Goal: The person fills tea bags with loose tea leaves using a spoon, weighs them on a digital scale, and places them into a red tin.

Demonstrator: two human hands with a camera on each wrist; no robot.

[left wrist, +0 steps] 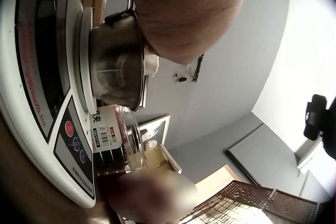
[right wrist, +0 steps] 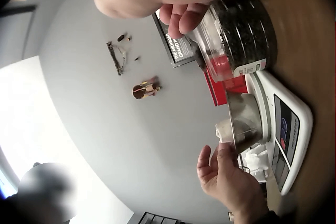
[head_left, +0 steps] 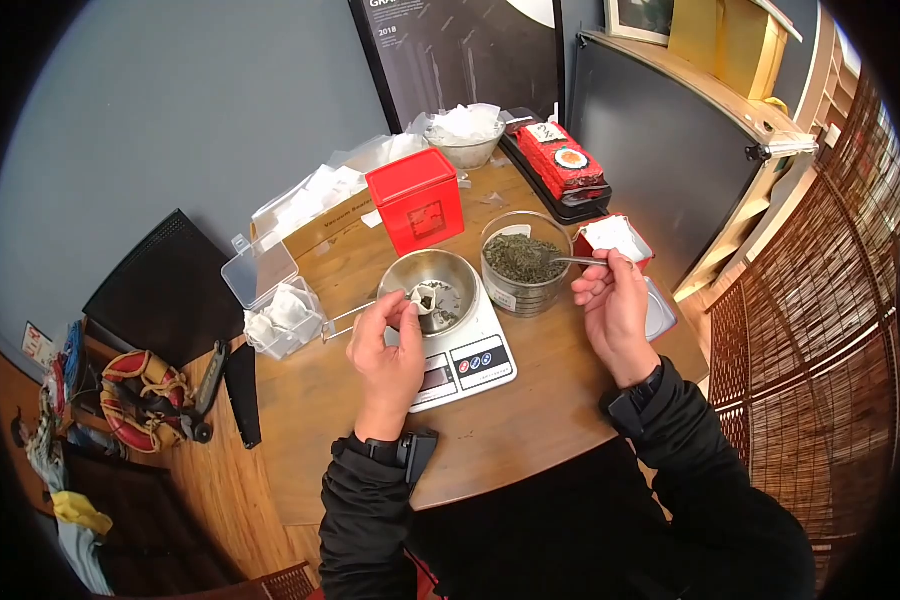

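My left hand [head_left: 382,350] pinches a small white tea bag [head_left: 425,299] by its edge, its mouth open and some dark leaf showing inside. The bag is over a steel pan [head_left: 402,272] with a long handle, which stands on a white kitchen scale [head_left: 484,352]. Loose bits of leaf lie on the pan's bottom. In my right hand [head_left: 620,318] is a metal spoon [head_left: 582,261], gripped by the handle; its bowl end is down among dried green tea leaves [head_left: 515,256] in a clear jar [head_left: 523,300]. The right wrist view shows the tea bag [right wrist: 224,130] at the pan's rim.
Behind the pan stands a red tin [head_left: 416,205]. A clear plastic box [head_left: 288,325] of white bags is at left, beside the pan's handle. Another red tin [head_left: 642,243] with white contents stands right of the jar. A red package [head_left: 560,160] and a bowl [head_left: 467,152] are farther back.
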